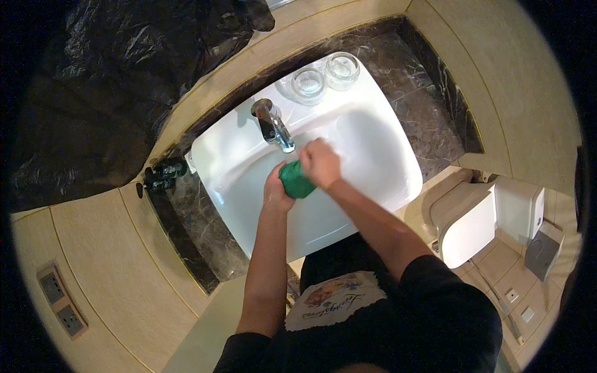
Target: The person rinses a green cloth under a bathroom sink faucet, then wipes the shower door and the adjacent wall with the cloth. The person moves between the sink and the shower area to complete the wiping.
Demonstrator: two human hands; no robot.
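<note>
Over the white washbasin [373,135], my left hand [278,192] holds a green object [295,180] from its left side, thumb along the edge. Its kind is not clear; it looks compact and rounded. My right hand [321,161] is curled against the object's upper right side and blurred by motion. Whether anything sits inside those fingers is hidden. A chrome single-lever tap [274,125] rises just above both hands, its spout end close to the green object. Two clear glass jars [308,86] [343,71] stand side by side on the basin's back ledge, right of the tap.
Dark marble counter [415,102] surrounds the basin. Dark bottles [164,175] stand at its left corner. Black plastic sheeting [93,93] covers the wall at upper left. Wall sockets [62,300] are at lower left. A white toilet [468,228] is at the right.
</note>
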